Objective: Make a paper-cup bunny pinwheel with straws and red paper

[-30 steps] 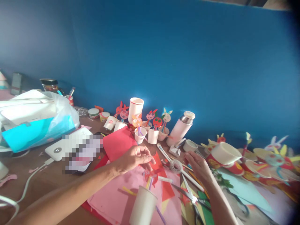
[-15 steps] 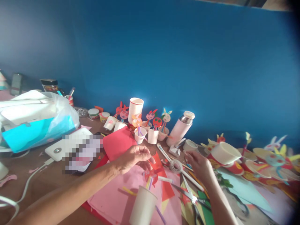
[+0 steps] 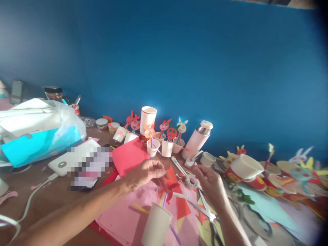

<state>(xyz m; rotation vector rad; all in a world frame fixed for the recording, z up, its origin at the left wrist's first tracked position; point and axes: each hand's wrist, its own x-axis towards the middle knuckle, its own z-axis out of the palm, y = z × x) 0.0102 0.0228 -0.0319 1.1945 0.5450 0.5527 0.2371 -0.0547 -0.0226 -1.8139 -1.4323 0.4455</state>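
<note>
My left hand [image 3: 145,173] hovers over pink and red paper sheets [image 3: 128,218], fingers pinched together on something small I cannot make out, just above a red paper cut-out on a straw [image 3: 164,194] that stands in a white paper cup [image 3: 156,225]. My right hand [image 3: 208,184] reaches left, its fingertips touching a clear tape roll [image 3: 191,181]; the fingers are curled around its edge. Scissors [image 3: 208,215] lie just below the right wrist.
Small cups with paper animal faces on straws [image 3: 167,136] stand by the blue wall, beside a tall cup [image 3: 148,119] and a white thermos [image 3: 196,140]. More decorated cups [image 3: 246,169] crowd the right. A plastic bag [image 3: 38,130] and a power bank [image 3: 64,163] lie left.
My right hand has moved left from beside the tape roll onto it. The left hand has barely shifted.
</note>
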